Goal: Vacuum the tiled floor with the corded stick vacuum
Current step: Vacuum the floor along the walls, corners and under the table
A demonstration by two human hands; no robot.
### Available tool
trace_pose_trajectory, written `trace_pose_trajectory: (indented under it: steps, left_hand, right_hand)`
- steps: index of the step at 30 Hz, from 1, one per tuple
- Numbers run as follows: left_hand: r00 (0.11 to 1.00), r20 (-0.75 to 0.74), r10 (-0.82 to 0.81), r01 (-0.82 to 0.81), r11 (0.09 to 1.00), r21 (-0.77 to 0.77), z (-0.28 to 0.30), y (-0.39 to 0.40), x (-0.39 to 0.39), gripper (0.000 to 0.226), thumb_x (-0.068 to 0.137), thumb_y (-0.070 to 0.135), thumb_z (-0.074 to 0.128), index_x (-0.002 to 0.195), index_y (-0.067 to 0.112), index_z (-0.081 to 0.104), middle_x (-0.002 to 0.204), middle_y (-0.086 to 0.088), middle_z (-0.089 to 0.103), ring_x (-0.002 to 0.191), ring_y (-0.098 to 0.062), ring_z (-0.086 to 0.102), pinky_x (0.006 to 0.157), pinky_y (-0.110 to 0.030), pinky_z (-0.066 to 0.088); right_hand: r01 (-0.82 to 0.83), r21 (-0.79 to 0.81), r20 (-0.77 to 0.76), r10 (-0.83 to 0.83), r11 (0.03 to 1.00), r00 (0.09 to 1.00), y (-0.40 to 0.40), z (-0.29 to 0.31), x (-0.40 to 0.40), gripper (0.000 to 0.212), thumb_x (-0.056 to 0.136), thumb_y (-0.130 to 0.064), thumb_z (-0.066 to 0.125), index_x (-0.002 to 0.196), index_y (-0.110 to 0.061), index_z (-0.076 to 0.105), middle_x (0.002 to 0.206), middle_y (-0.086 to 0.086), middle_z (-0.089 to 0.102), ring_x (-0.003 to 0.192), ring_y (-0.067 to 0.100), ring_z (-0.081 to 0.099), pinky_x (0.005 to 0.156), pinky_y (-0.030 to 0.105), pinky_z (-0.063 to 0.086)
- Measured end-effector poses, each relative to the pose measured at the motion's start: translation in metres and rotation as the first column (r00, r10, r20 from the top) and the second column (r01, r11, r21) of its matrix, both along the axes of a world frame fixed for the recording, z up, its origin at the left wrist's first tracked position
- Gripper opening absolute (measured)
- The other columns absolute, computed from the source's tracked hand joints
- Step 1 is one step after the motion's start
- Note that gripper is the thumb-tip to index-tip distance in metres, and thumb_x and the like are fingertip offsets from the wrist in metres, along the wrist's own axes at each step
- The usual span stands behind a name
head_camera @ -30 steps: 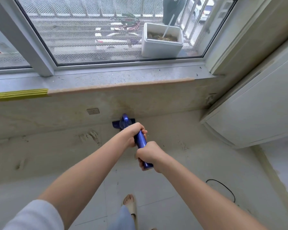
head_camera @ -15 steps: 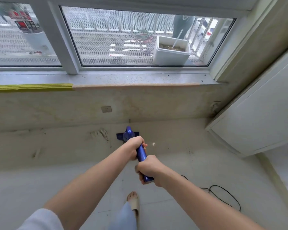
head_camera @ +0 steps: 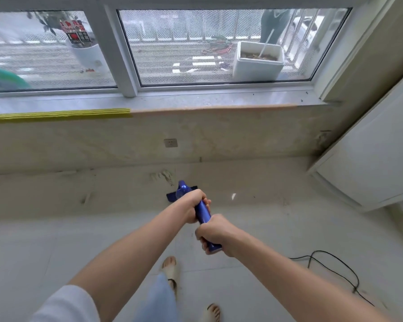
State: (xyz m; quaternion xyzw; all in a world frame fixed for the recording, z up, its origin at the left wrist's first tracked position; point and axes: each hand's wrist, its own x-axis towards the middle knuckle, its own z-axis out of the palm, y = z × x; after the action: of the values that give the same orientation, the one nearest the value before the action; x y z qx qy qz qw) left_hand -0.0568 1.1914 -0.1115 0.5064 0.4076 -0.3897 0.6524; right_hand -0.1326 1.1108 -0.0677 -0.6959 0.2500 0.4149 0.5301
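Note:
A blue stick vacuum points away from me toward the wall under the window. Its dark floor head lies on the pale tiled floor, partly hidden behind my hands. My left hand grips the blue body higher up. My right hand grips the handle end, closer to me. The black power cord loops over the tiles at the right.
A low tiled wall with a socket runs below the window sill. A white cabinet stands at the right. A small white scrap lies on the floor near the head. My sandalled feet stand behind the vacuum.
The vacuum head has come back from the wall base toward me, and the view has shifted so more floor and cord show at the right. Both hands keep their grip.

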Motion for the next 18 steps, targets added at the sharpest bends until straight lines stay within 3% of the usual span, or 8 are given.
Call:
trace_pose_trajectory:
  steps: [4, 10, 18]
  left_hand:
    - [0.997, 0.023, -0.07, 0.069, 0.997, 0.024, -0.006, 0.01, 0.012, 0.02, 0.087, 0.004, 0.041, 0.068, 0.007, 0.046, 0.042, 0.001, 0.045, 0.046, -0.01, 0.039, 0.048, -0.02, 0.037]
    - [0.99, 0.064, -0.124, 0.12, 0.99, 0.071, -0.036, 0.052, 0.048, 0.015, 0.091, 0.008, 0.041, 0.077, 0.009, 0.045, 0.047, 0.001, 0.046, 0.036, -0.009, 0.039, 0.041, -0.018, 0.037]
    - [0.966, 0.092, -0.243, 0.238, 0.969, 0.064, -0.048, 0.124, 0.136, 0.009, 0.091, 0.008, 0.04, 0.083, 0.01, 0.043, 0.052, 0.001, 0.046, 0.044, -0.01, 0.039, 0.046, -0.019, 0.035]
  right_hand:
    - [0.083, 0.039, 0.008, -0.083, 0.996, 0.996, 0.017, -0.011, 0.007, 0.02, 0.081, 0.007, 0.048, 0.094, -0.008, 0.045, 0.068, 0.008, 0.044, 0.047, 0.014, 0.042, 0.041, 0.021, 0.041]
    - [0.133, 0.018, -0.003, -0.133, 0.991, 0.991, 0.066, -0.035, 0.034, 0.027, 0.082, 0.003, 0.05, 0.106, -0.007, 0.044, 0.072, 0.009, 0.049, 0.049, 0.015, 0.048, 0.049, 0.026, 0.046]
    - [0.272, 0.031, -0.011, -0.271, 0.962, 0.962, 0.148, -0.044, 0.113, 0.026, 0.081, 0.007, 0.049, 0.104, -0.004, 0.042, 0.071, 0.008, 0.043, 0.048, 0.017, 0.042, 0.043, 0.022, 0.04]
